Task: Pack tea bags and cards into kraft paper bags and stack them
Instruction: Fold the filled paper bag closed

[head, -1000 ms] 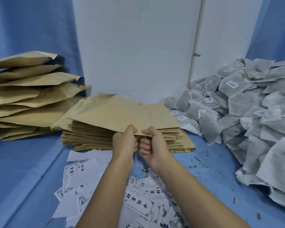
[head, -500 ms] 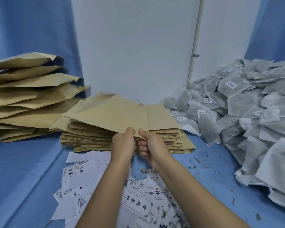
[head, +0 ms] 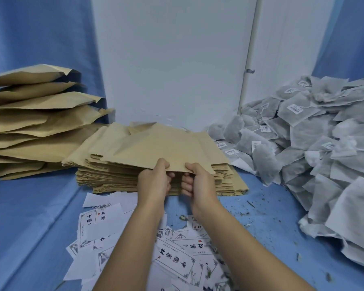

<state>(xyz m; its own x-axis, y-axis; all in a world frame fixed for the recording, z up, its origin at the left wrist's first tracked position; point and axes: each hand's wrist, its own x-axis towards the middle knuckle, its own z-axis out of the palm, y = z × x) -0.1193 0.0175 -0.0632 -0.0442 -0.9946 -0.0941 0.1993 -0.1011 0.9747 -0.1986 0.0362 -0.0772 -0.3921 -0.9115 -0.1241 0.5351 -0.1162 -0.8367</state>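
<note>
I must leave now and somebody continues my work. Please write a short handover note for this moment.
Hands: left hand and right hand both pinch the near edge of the top kraft bag, on the flat bag stack.
Things: tea bags heaped on the right, cards spread in front, bulging bags piled on the left.
Done: the left pile looks packed.
Left: open this bag, add tea bag and card, stack it.

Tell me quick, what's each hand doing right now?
Left hand: pinches the top bag at its near edge.
Right hand: pinches the same edge.
</note>
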